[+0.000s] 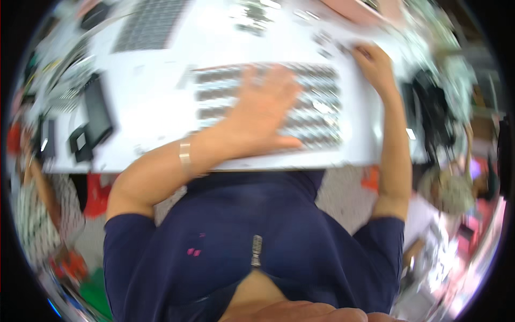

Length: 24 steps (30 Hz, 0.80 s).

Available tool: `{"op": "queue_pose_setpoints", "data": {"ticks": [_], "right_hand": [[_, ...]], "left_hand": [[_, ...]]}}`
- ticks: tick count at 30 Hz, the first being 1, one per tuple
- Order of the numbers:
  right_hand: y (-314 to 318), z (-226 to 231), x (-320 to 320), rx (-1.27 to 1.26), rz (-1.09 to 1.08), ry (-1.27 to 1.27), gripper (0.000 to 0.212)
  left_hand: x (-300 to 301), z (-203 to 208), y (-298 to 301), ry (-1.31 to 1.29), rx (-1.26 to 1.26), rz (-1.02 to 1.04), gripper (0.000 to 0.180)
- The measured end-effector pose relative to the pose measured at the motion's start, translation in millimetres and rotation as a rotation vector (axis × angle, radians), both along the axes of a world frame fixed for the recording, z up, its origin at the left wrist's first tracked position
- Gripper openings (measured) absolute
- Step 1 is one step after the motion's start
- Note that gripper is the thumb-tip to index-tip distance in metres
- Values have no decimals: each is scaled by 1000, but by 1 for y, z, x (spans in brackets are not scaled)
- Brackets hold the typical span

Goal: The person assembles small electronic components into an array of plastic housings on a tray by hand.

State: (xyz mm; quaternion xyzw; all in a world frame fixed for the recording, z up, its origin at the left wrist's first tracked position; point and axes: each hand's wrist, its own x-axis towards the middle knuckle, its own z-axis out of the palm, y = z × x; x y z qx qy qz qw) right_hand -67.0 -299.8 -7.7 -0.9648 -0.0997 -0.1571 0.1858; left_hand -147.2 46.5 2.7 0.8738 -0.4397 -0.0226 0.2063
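A rectangular sheet or tray (322,115) with rows of small shiny silvery pieces lies before me on the white table; motion blur hides what the pieces are. Over its middle rests my left hand (265,110), palm down, fingers stretched out and thumb pointing right. Beyond the tray's far right corner, my right hand (374,63) touches the tabletop with its fingers curled together. Whatever those fingers may hold is hidden. Several small metal pieces (323,38) lie scattered just left of the right hand.
Another grey gridded sheet (150,24) lies at the far left. Black boxes (96,110) stand on the left side. A pile of small silvery parts (255,16) and a pink tray (354,12) are at the back. Black bags (433,107) sit on the right. People are seated on both sides.
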Motion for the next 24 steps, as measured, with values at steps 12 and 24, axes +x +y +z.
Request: {"op": "queue_pose_setpoints", "data": {"ticks": [12,24], "right_hand": [[-43,-22,-29,190,-120,118,15],[25,22,-93,514,-186,323,17]], "left_hand": [[-12,-21,-20,-56,-89,18,106],[-6,-23,-21,-88,-90,31,105]]}}
